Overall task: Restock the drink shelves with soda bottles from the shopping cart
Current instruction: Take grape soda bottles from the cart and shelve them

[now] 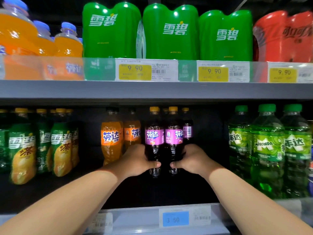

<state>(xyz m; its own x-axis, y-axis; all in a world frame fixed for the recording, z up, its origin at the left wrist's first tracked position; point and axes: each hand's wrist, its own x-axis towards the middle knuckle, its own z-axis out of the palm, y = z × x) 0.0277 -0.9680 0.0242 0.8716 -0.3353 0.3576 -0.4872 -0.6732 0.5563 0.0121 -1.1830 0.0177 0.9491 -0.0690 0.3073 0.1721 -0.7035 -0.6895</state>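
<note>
Both hands are in on the lower shelf. The left hand wraps the left purple bottle low on its body, thumb across the front, fingers round the back & out of sight. The right hand mirrors it on the right purple bottle, thumb in front, firm grip. Both bottles are upright, side by side, yellow caps up, purple labels facing out; the thumbs nearly meet btwn them. Whether the bases sit on the shelf floor, can't tell, too dark down there. A third purple bottle stands just behind, to the R.

Sweep L to R along that row: green tea-soda bottles far L, then orange soda bottles just L of the left hand, the purple pair mid-shelf, then green Mirinda bottles on the R. Blue price tag reading 3.50 on the shelf edge, below the hands.

Upper shelf, L to R: big orange bottles w/ blue caps, three green multipacks, a red multipack at the edge. Yellow 9.90 tags run along its front rail.
</note>
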